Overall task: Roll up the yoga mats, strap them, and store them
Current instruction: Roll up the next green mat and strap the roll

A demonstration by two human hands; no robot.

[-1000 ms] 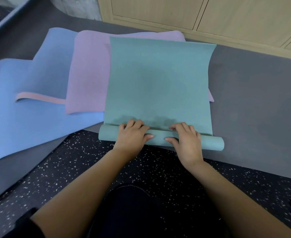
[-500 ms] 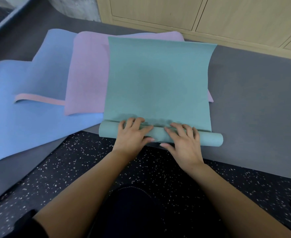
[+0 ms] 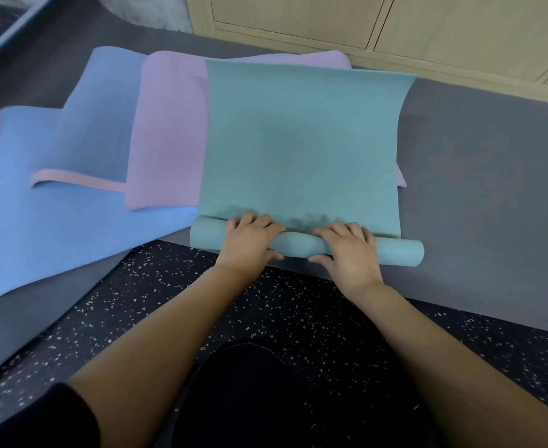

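Evidently early in rolling: left hand [image 3: 250, 242] and right hand [image 3: 351, 252] curl around the rolled end of the teal yoga mat [image 3: 298, 140]; next, push it forward evenly, edges aligned.

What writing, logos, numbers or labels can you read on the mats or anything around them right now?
No text can be read anywhere in this view.
teal mat: plain on both the flat part and the rolled end, no logo or print.
purple mat, blue mat, pink strip: plain, no marks.
wooden cabinets: no labels or signs visible.
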